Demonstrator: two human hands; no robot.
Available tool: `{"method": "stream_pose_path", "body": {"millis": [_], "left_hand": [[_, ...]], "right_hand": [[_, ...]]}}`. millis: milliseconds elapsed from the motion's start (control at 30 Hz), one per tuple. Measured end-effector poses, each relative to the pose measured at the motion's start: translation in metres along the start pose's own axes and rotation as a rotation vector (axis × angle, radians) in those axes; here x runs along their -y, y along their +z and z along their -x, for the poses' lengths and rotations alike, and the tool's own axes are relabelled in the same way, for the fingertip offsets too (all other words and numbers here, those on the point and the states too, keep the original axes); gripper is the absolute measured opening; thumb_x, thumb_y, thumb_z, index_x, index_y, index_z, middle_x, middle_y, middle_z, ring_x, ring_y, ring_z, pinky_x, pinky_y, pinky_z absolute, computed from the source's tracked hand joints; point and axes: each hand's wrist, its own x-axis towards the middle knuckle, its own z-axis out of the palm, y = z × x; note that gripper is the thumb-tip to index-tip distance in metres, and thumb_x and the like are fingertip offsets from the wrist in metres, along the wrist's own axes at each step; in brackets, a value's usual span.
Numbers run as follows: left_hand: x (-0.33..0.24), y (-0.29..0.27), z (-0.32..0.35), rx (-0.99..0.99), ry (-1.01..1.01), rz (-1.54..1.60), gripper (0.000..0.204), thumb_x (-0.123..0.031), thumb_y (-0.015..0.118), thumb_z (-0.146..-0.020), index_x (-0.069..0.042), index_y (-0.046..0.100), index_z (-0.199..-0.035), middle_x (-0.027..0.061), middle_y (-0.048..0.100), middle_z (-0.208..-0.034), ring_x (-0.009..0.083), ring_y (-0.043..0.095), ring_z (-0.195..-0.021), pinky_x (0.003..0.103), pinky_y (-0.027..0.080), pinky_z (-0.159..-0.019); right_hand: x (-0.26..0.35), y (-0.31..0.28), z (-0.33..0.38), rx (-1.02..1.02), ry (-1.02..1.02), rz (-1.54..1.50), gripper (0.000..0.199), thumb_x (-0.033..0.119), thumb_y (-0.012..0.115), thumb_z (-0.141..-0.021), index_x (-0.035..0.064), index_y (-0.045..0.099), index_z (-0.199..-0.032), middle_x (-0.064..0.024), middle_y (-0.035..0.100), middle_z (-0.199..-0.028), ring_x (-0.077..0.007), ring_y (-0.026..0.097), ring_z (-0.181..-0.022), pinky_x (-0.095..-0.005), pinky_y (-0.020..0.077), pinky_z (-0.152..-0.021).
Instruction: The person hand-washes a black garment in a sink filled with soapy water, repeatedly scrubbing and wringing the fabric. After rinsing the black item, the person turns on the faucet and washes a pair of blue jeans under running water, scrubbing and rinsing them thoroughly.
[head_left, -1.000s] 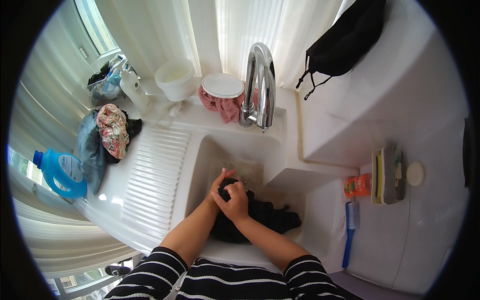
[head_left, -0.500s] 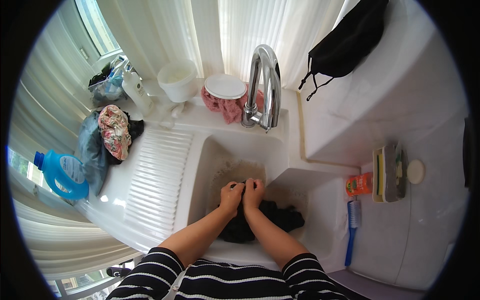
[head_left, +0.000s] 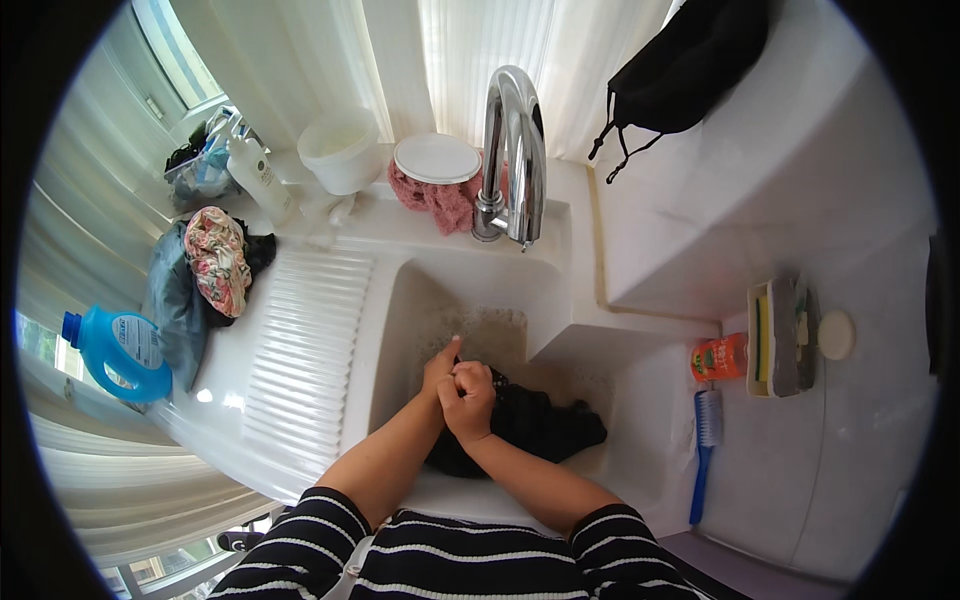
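Note:
In the sink basin [head_left: 395,350] a dark, wet black cloth [head_left: 535,420] lies bunched in cloudy, foamy water. My right hand [head_left: 468,402] is closed above it, fingers curled, with black fabric showing just beside the knuckles. Pressed against it, my left hand [head_left: 440,372] is closed too, one finger or thumb sticking up and a bit of black cloth visible by it. How much fabric sits between the two hands is hidden. The chrome faucet [head_left: 515,150] arches over the back of the basin.
A ribbed washboard [head_left: 310,350] lies left of the basin. Beyond it are a blue detergent bottle [head_left: 125,355], a floral cloth [head_left: 218,262] and a white pump bottle [head_left: 260,180]. On the right are a blue brush [head_left: 705,450], an orange bottle [head_left: 718,357] and a sponge holder [head_left: 782,340].
My hands have shifted slightly left; the right one has turned across the left, now lower and overlapping it. The whole view has tilted a little.

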Motion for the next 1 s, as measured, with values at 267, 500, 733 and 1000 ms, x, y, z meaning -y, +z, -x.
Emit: {"method": "stream_pose_path", "body": {"millis": [267, 500, 733, 1000], "left_hand": [[0.016, -0.017, -0.022, 0.01, 0.019, -0.087, 0.024, -0.023, 0.059, -0.084, 0.0, 0.062, -0.091, 0.0082, 0.058, -0.092, 0.0172, 0.052, -0.079, 0.032, 0.041, -0.073], [-0.01, 0.029, 0.017, -0.199, 0.079, -0.21, 0.031, -0.033, 0.062, -0.083, -0.003, 0.058, -0.077, 0.0052, 0.056, -0.081, 0.017, 0.05, -0.074, 0.033, 0.041, -0.066], [0.054, -0.027, -0.06, -0.466, 0.707, -0.962, 0.045, -0.035, 0.06, -0.085, -0.004, 0.051, -0.116, 0.0205, 0.057, -0.101, 0.0319, 0.058, -0.088, 0.042, 0.046, -0.076], [0.042, -0.04, -0.062, -0.328, 0.287, -1.102, 0.055, -0.034, 0.061, -0.085, -0.01, 0.04, -0.13, 0.0211, 0.051, -0.118, 0.0376, 0.054, -0.105, 0.046, 0.045, -0.085]], "right_hand": [[-0.022, 0.004, -0.008, -0.253, -0.029, -0.016, 0.024, 0.008, 0.056, -0.077, 0.0024, 0.042, -0.06, -0.0115, 0.05, -0.065, -0.0288, 0.049, -0.057, -0.0368, 0.0424, -0.056], [-0.084, -0.016, -0.043, 0.005, 0.328, 0.228, 0.036, 0.026, 0.057, -0.086, 0.0017, 0.047, -0.061, -0.0157, 0.049, -0.063, -0.03, 0.049, -0.056, -0.0393, 0.0398, -0.054], [-0.117, -0.019, -0.028, 0.226, -0.018, 0.74, 0.039, 0.038, 0.051, -0.091, 0.0136, 0.051, -0.122, -0.0157, 0.031, -0.14, -0.0369, 0.032, -0.125, -0.0488, 0.0293, -0.1], [-0.112, -0.031, -0.032, 0.467, 0.163, 0.807, 0.067, 0.037, 0.067, -0.08, 0.0163, 0.037, -0.137, -0.0158, 0.02, -0.146, -0.0405, 0.026, -0.129, -0.0467, 0.0317, -0.101]]}}
